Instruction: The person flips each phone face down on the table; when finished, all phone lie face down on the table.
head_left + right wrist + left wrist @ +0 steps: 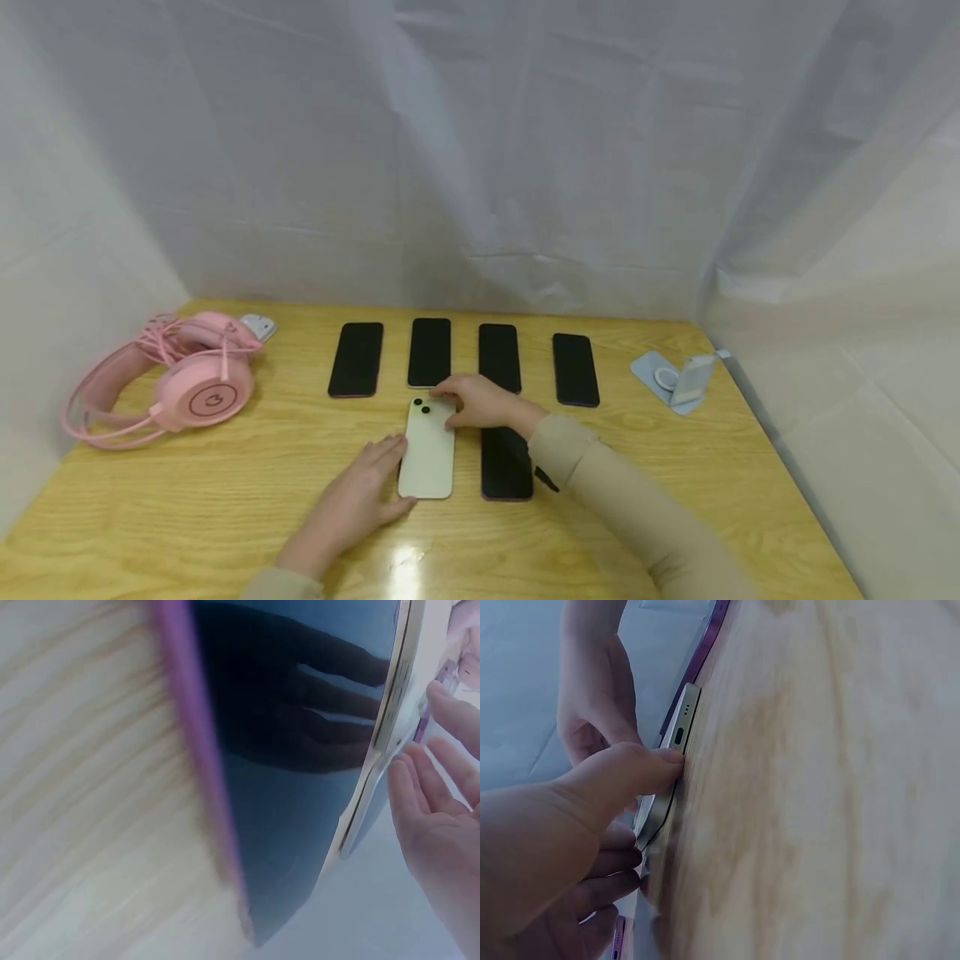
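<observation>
A pale smartphone (427,462) lies face down on the wooden table, two black camera lenses at its far left corner. My left hand (356,500) holds it at the near left, with fingertips along the left side and thumb at the bottom edge; the left wrist view shows that thumb (656,771) beside the charging port. At the far end, the fingers of my right hand (483,404) meet the top edge and the thumb meets the right edge. Under my right wrist lies a black-screened smartphone (505,471), whose purple rim (196,742) shows in the right wrist view.
Behind the hands, several dark-screened smartphones (356,358) stand in a row across the table. Pink headphones (206,392) lie at the left with a small white object (258,326) behind them. A folding charging stand (692,379) is at the right. White sheeting (450,167) surrounds the table.
</observation>
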`<state>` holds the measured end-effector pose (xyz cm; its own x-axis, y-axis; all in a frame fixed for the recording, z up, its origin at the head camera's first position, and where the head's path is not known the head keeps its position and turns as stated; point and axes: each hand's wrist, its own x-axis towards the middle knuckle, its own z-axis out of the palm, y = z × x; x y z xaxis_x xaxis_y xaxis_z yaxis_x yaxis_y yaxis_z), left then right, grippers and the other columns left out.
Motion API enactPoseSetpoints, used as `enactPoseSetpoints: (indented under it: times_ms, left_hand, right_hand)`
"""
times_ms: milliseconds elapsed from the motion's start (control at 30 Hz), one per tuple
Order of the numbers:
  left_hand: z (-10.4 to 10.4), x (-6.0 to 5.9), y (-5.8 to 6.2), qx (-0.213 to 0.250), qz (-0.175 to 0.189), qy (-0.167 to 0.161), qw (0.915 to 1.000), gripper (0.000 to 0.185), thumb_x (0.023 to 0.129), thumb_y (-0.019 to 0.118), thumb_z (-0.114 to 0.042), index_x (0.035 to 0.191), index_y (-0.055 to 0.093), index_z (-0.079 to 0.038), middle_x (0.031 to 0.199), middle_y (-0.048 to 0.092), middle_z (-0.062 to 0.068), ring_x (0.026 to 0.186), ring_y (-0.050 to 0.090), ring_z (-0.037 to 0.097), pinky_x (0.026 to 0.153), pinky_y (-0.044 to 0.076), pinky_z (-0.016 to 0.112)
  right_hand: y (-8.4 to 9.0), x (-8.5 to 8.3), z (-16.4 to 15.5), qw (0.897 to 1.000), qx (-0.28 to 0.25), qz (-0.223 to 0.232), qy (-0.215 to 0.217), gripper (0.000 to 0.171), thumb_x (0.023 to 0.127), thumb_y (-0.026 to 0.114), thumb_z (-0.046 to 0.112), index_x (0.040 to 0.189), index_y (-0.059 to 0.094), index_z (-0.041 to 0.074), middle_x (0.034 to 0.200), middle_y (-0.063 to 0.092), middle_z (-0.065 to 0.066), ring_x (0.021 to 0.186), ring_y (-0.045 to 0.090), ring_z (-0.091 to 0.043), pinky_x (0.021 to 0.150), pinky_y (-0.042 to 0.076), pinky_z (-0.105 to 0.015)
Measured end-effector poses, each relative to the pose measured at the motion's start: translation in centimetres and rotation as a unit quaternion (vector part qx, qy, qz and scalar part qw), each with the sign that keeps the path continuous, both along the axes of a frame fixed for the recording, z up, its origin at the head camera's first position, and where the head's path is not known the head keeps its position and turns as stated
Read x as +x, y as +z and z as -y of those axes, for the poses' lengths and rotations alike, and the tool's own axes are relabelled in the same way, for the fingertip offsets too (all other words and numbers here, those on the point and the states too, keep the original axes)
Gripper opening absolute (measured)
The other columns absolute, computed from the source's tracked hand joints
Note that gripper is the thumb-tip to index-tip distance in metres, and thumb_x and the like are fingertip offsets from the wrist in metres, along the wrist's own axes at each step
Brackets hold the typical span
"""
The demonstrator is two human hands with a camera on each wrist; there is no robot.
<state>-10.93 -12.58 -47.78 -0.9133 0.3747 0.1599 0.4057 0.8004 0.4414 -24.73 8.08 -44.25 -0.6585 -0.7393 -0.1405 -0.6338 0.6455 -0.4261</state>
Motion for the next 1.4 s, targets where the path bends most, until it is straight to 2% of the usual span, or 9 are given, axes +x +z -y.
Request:
enactPoseSetpoints:
  times_ms: [200, 400, 633, 833, 1000, 1200, 1400]
  left_hand:
    - [-0.8, 0.7, 0.5, 0.023, -0.025, 0.009, 0.9994, 0.075, 0.073, 0.083, -0.031, 0.13, 0.052, 0.007, 0.135, 0.051, 0.02, 0.125, 0.046, 0.037, 0.109, 0.031, 0.05]
    - [-2.5, 0.9, 1.3, 0.03, -0.01, 0.014, 0.9994, 0.07, 0.079, 0.078, -0.034, 0.134, 0.052, -0.001, 0.138, 0.05, 0.015, 0.127, 0.045, 0.037, 0.107, 0.034, 0.05]
    - [-5.0, 0.6, 1.2, 0.029, -0.023, -0.026, 0.999, 0.065, 0.082, 0.075, -0.034, 0.133, 0.052, -0.001, 0.137, 0.05, 0.015, 0.127, 0.045, 0.036, 0.107, 0.035, 0.05]
    - [-7.1, 0.1, 1.1, 0.015, -0.025, -0.062, 0.9976, 0.066, 0.082, 0.073, -0.035, 0.134, 0.051, -0.001, 0.137, 0.049, 0.015, 0.127, 0.044, 0.037, 0.108, 0.033, 0.051]
    - [-8.3, -0.4, 0.9, -0.003, -0.033, -0.074, 0.9967, 0.067, 0.081, 0.074, -0.035, 0.134, 0.052, 0.0, 0.135, 0.051, 0.016, 0.126, 0.046, 0.033, 0.11, 0.031, 0.046]
    - [-9.1, -0.8, 0.5, -0.034, -0.036, -0.071, 0.9963, 0.072, 0.08, 0.075, -0.04, 0.134, 0.051, 0.001, 0.137, 0.049, 0.018, 0.126, 0.046, 0.033, 0.111, 0.031, 0.043]
    - [-9.7, -0.9, 0.2, -0.052, -0.025, -0.059, 0.9966, 0.073, 0.08, 0.075, -0.042, 0.134, 0.052, 0.001, 0.138, 0.047, 0.02, 0.127, 0.045, 0.032, 0.111, 0.031, 0.043]
  right_hand:
    - [0.4, 0.5, -3.3, 1.0, -0.001, -0.031, 0.007, 0.045, 0.085, 0.074, 0.018, 0.127, 0.06, 0.008, 0.123, 0.059, -0.006, 0.108, 0.056, -0.02, 0.091, 0.049, -0.033]
    - [0.9, 0.8, -7.1, 1.0, 0.0, -0.02, -0.002, 0.041, 0.085, 0.072, 0.008, 0.124, 0.06, 0.003, 0.119, 0.058, -0.01, 0.105, 0.056, -0.024, 0.088, 0.051, -0.036]
    - [1.4, 1.2, -10.3, 0.999, 0.024, -0.029, -0.03, 0.04, 0.084, 0.071, 0.002, 0.122, 0.06, -0.002, 0.113, 0.059, -0.015, 0.101, 0.058, -0.029, 0.084, 0.052, -0.039]
    - [1.2, 1.0, -11.0, 0.998, 0.039, -0.01, -0.041, 0.047, 0.083, 0.074, 0.006, 0.126, 0.057, -0.004, 0.114, 0.058, -0.016, 0.102, 0.058, -0.029, 0.084, 0.053, -0.038]
    - [0.6, 0.7, -10.8, 0.997, 0.041, 0.017, -0.066, 0.055, 0.08, 0.078, 0.011, 0.128, 0.056, -0.002, 0.113, 0.056, -0.013, 0.1, 0.058, -0.026, 0.084, 0.053, -0.036]
    - [0.2, 0.5, -10.4, 0.994, 0.051, 0.033, -0.087, 0.06, 0.075, 0.082, 0.013, 0.128, 0.056, 0.002, 0.109, 0.055, -0.009, 0.097, 0.057, -0.023, 0.083, 0.052, -0.034]
    - [0.1, 0.2, -10.2, 0.995, 0.049, 0.028, -0.083, 0.058, 0.074, 0.083, 0.015, 0.124, 0.057, 0.002, 0.102, 0.054, -0.006, 0.089, 0.054, -0.019, 0.078, 0.051, -0.032]
